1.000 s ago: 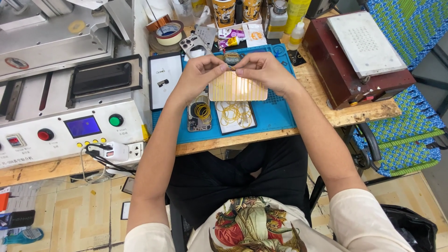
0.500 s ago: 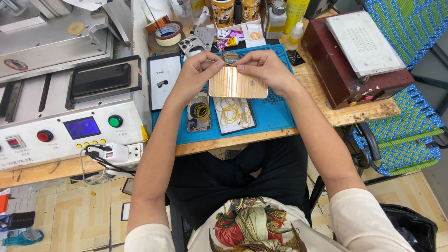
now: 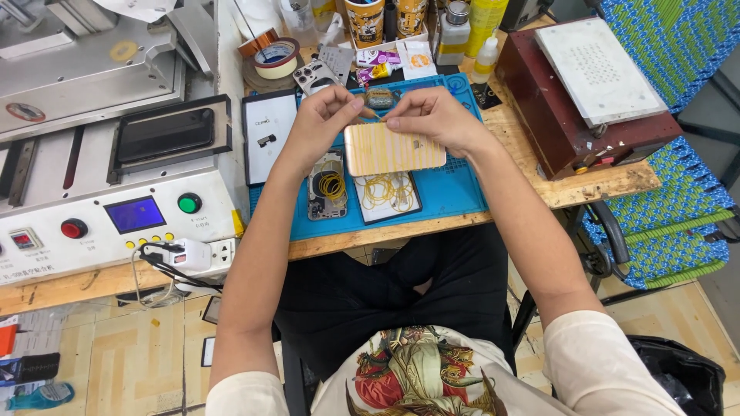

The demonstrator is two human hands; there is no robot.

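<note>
Two hands meet above the blue mat (image 3: 455, 192) on the worktop (image 3: 539, 185), hiding the far edge of a phone-shaped panel (image 3: 395, 149) wrapped in yellow bands. Its long axis runs left to right. Left hand (image 3: 320, 123) and right hand (image 3: 432, 115) each pinch narrowly at that top edge; what sits between the fingertips is unclear.

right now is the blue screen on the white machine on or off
On: the blue screen glows bright on the white machine.
</note>
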